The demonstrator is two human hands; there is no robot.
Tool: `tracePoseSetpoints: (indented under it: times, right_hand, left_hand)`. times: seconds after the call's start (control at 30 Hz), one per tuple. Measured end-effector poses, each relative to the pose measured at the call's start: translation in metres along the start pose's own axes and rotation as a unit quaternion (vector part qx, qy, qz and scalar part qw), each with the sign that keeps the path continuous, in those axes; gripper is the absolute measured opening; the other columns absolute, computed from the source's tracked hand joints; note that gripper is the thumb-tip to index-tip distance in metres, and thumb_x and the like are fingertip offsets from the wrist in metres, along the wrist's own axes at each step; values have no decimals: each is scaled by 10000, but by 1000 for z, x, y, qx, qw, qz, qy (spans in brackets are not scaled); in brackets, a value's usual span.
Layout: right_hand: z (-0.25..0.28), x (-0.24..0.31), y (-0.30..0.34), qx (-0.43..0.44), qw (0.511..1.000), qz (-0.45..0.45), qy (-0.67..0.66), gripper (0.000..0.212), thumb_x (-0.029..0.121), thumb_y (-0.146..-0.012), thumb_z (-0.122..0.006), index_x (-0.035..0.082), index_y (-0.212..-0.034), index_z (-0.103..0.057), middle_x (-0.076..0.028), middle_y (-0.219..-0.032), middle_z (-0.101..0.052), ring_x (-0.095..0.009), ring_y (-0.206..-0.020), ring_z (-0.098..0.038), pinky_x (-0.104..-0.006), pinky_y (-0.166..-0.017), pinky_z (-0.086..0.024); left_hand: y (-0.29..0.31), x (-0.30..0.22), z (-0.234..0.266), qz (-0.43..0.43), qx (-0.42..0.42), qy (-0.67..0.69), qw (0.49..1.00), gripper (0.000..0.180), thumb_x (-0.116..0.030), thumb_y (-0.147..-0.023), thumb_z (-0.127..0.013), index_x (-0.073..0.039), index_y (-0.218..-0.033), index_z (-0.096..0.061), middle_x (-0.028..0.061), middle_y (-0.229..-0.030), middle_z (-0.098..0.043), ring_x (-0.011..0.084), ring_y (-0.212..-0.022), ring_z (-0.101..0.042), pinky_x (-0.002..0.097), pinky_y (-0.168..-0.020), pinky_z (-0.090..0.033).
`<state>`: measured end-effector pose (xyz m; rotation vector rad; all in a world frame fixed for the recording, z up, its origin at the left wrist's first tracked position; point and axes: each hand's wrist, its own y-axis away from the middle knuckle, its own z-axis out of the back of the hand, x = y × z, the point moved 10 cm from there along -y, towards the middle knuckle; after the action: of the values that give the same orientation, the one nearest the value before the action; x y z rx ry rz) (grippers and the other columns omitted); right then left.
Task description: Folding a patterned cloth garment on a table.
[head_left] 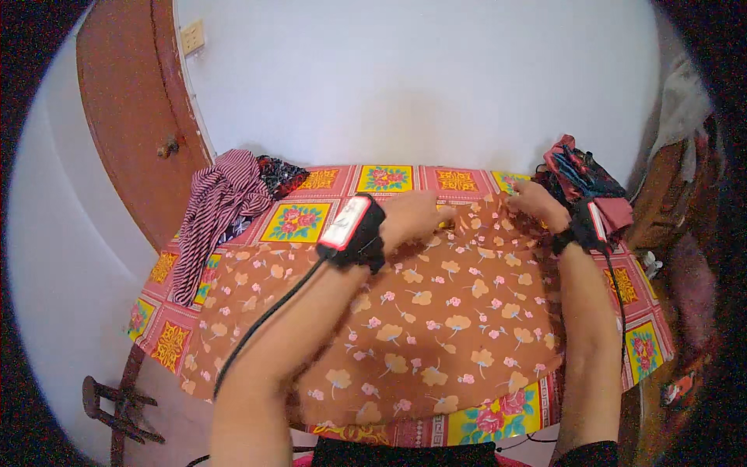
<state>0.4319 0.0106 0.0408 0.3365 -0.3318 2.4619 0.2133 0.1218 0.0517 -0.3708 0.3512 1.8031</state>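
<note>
One white wall (405, 93), beyond the far edge of the table. One brown door (124, 109), past the far left corner. One table (385, 178) before you, dressed in a red and yellow flowered cover (296, 223).

One brown cloth (436, 327) printed with orange and pink flowers, spread over most of the table: its near border lies close to the near edge, its left part reaches the near left corner, and its far border lies under your hands, short of the far edge.

One striped cloth (222, 194), heaped at the far left corner and trailing down the left side. One bundle of dark and red clothes (583, 175), at the far right corner.

Two hands, both yours, at the brown cloth's far border. Left hand (412, 214): fingers bent at the fabric; you cannot tell whether they grip it. Right hand (538, 204): fingers curled at the border, nearer the far right corner; grip likewise unclear.

Two wrist boxes (352, 229), strapped one to each of your wrists, black and cabled.
</note>
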Motion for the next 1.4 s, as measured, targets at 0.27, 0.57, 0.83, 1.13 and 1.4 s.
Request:
tracePoseSetpoints:
  times: [0.27, 0.57, 0.83, 1.13, 1.4]
  right_hand:
    - [1, 26, 3, 34, 999, -1, 19, 463, 247, -641, -703, -21, -1011, -623, -166, -855, -683, -264, -725, -661, -344, -640, -506]
    - [11, 49, -2, -61, 991, 26, 115, 213, 100, -672, -664, -3, -857, -643, -203, -874, -663, -338, -791, -652, -387, -687, -510]
    - [66, 64, 16, -197, 979, 57, 20, 194, 143, -738, -603, 5, -868, -643, -219, -876, -657, -388, -862, -640, -448, -761, -502]
    - [87, 22, 15, -205, 973, 36, -103, 244, 15, -737, -580, 36, -979, -556, -70, -669, -564, -135, -530, -568, -257, -480, -466]
    - [103, 84, 121, -175, 969, 172, -36, 238, -35, -684, -580, -19, -922, -586, -99, -784, -620, -163, -754, -593, -309, -693, -475]
  left_hand:
    - [-37, 9, -4, 50, -88, -38, 994, 371, -314, -732, -677, -7, -939, -645, 193, -888, -672, 330, -832, -661, 423, -718, -509]
    - [-45, 17, -8, 56, -114, -17, 992, 278, -264, -697, -697, -13, -808, -653, 164, -784, -683, 299, -746, -677, 423, -681, -515]
    - [-44, 24, -6, 74, -188, 6, 979, 317, -263, -693, -732, -43, -902, -639, 177, -872, -675, 344, -843, -651, 455, -725, -501]
    - [-40, 11, 2, -25, -315, 216, 924, 434, -144, -717, -728, -59, -1106, -556, 140, -879, -646, 281, -805, -649, 394, -721, -517]
    - [-42, -24, 18, -180, -24, 371, 911, 466, -99, -766, -711, -26, -1199, -554, 76, -892, -633, 140, -786, -615, 280, -653, -517]
